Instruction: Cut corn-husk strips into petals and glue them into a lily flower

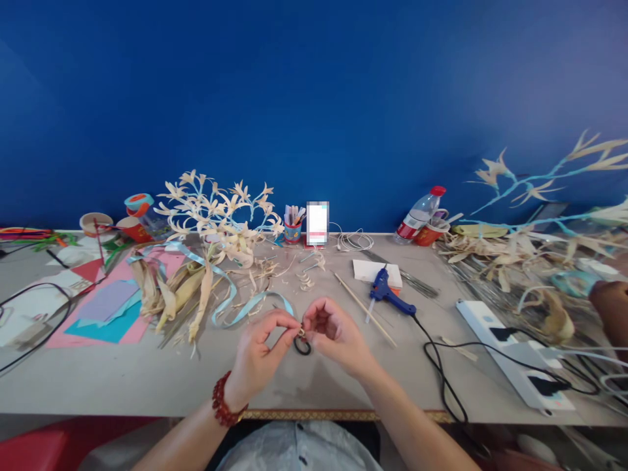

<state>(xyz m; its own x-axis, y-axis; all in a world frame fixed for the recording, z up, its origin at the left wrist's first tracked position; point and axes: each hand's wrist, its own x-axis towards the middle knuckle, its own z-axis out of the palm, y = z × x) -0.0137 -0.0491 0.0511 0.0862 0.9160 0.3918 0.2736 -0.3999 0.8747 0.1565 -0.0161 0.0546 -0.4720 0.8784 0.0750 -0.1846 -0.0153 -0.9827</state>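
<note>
Small tan piece (pixel 301 333), detail blurred, pinched in left hand (pixel 260 353), right hand (pixel 339 335) curled beside, its grip unclear

The grey table (pixel 196 392) in front of me supports all items listed here. On my left, a pink sheet (pixel 55 339) lies flat beneath a blue sheet (pixel 101 332). At its right edge lie dried husks (pixel 181 294); a light-blue ribbon (pixel 231 288) curls beside them. Along the rear edge, I see a pen cup (pixel 293 233), a white cable (pixel 357 242) in loose coils and a bottle (pixel 417 219). Right of centre, a thin stick (pixel 363 304) lies diagonally near a blue glue gun (pixel 390 294). On my right, a white power strip (pixel 507 363) lies obliquely.
</note>
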